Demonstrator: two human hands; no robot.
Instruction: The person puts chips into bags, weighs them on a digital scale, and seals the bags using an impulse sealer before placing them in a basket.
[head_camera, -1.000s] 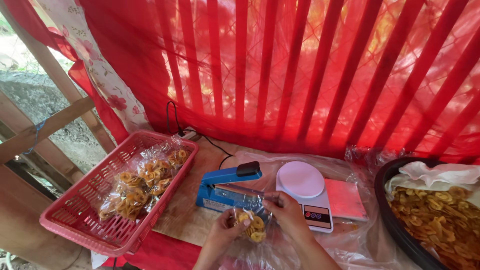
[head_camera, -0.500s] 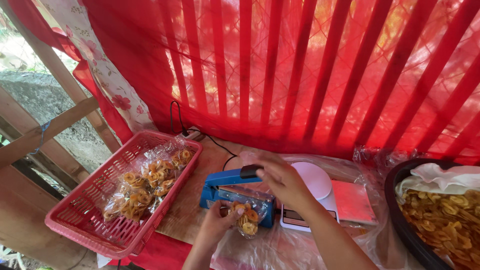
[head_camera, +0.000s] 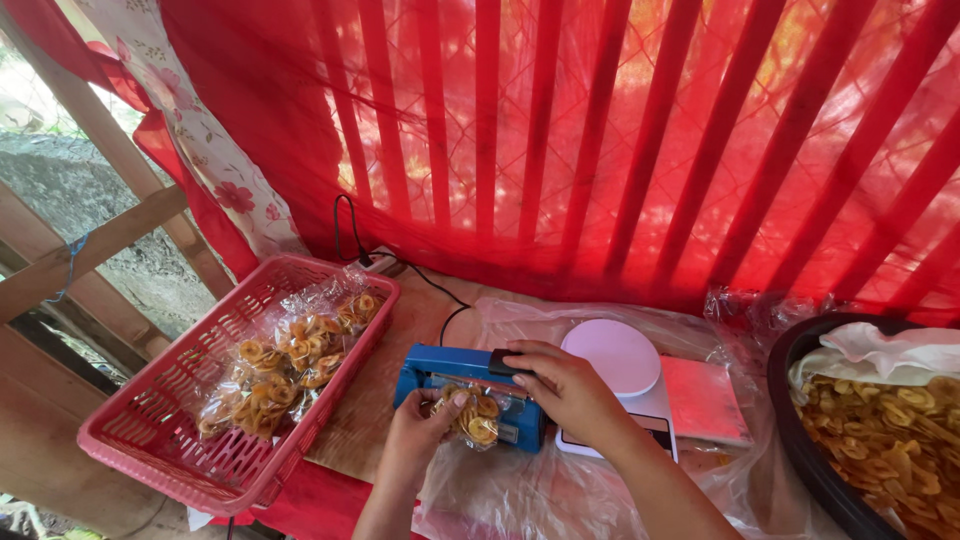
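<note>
Blue bag sealer (head_camera: 440, 372) sits on the bench; my right hand (head_camera: 560, 385) presses flat on its handle while my left hand (head_camera: 425, 432) pinches a bag of chips (head_camera: 475, 415) in it.

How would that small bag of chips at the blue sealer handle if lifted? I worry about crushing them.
The bag of chips looks like thin clear plastic, so probably floppy and light. The chips look thin, likely brittle if squeezed.
</note>
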